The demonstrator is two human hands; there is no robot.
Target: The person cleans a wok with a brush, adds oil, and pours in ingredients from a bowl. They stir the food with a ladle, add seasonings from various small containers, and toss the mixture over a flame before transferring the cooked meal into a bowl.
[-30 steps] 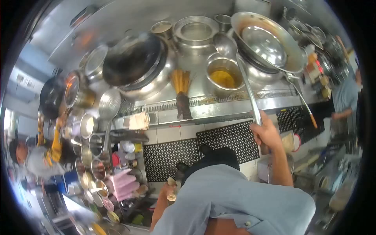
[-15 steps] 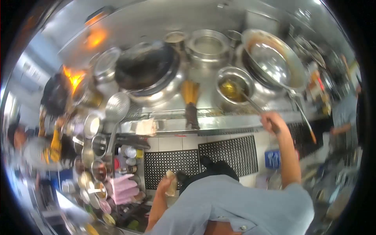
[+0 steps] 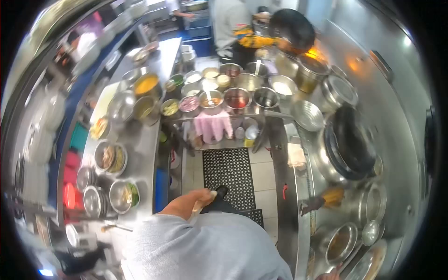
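Observation:
My left hand (image 3: 204, 196) is closed around a pale cloth (image 3: 197, 206) in front of my body, above the floor mat. At the bottom edge, only part of my right hand (image 3: 330, 274) shows, by the handle of a ladle, with its grip partly cut off. The ladle's round bowl (image 3: 371, 233) is beside a steel pot (image 3: 342, 242) holding brownish-yellow liquid. A wide wok (image 3: 371, 265) lies near it, partly out of frame. A straw-coloured brush with a dark handle (image 3: 311, 204) rests on the stove's edge.
Ahead, several steel pots of sauces and ingredients (image 3: 236, 99) crowd a counter with a pink cloth (image 3: 213, 127) hanging from it. A dark wok (image 3: 350, 144) sits on the right-hand stove. Bowls of food (image 3: 124, 196) stand left. Another person (image 3: 231, 28) tilts a wok near flames.
My view has turned left, from the stove towards the ingredient counter. The ladle bowl has come out of the pot. My left hand still holds the cloth.

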